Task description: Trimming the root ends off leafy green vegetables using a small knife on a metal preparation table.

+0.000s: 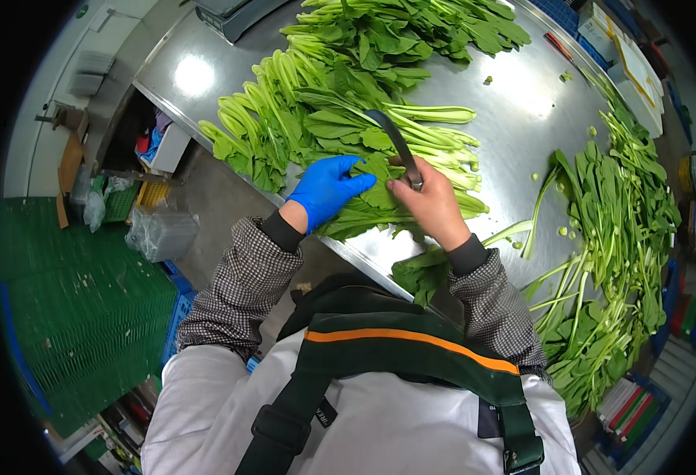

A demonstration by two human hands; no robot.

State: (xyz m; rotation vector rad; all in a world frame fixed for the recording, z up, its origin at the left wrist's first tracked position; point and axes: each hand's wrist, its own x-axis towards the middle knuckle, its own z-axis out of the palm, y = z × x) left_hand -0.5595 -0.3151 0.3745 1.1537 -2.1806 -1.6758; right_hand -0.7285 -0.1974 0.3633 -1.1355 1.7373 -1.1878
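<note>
My left hand (326, 190), in a blue glove, lies on the leafy end of a bunch of greens (379, 178), thumb and forefinger apart with leaf between them. My bare right hand (433, 204) is closed around a sickle (398, 142); its dark curved blade arches up and away over the bunch. The fingers of that hand are close to the leaves, and its palm hides most of the handle. Pale stalks (451, 150) of the bunch point right. Beyond my left hand, bundled greens (269, 103) lie in a row.
A steel table (514, 119) carries the greens, with a long loose heap of greens (617, 237) along its right side. Cut bits lie scattered between. A grey device (241, 16) stands at the far left edge. Stacked green crates (87, 293) are left of me.
</note>
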